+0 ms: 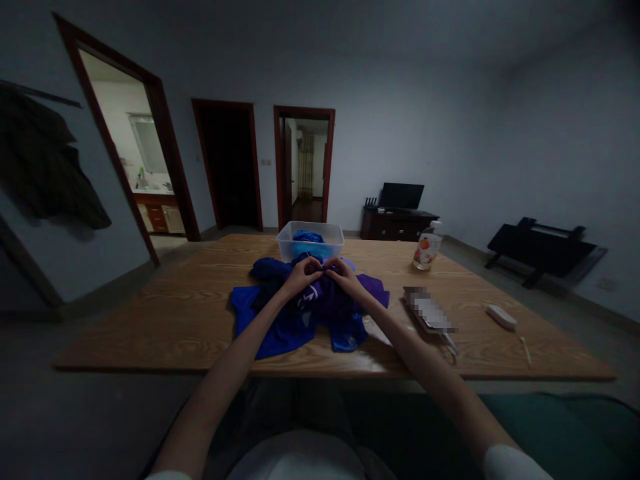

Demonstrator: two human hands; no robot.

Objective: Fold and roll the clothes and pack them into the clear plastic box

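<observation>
A heap of blue and purple clothes point(280, 333) lies on the wooden table in front of me. Over the upper part of the heap, my left hand point(303, 275) and my right hand point(343, 273) come close together, fingertips pinching a dark purple garment point(333, 299) between them. White lettering shows on the dark cloth near my left hand. Just behind the heap stands a clear plastic box point(320, 251) with bright blue cloth point(308, 237) inside. Where one garment ends and another begins in the heap is hard to make out.
On the table point(170, 320), to the right, stand a bottle point(427, 248) with a fruit label, a blurred-out flat item point(427, 310) with a strap, and a white oblong case point(501, 317). A dark TV cabinet point(397, 225) and doorways are beyond.
</observation>
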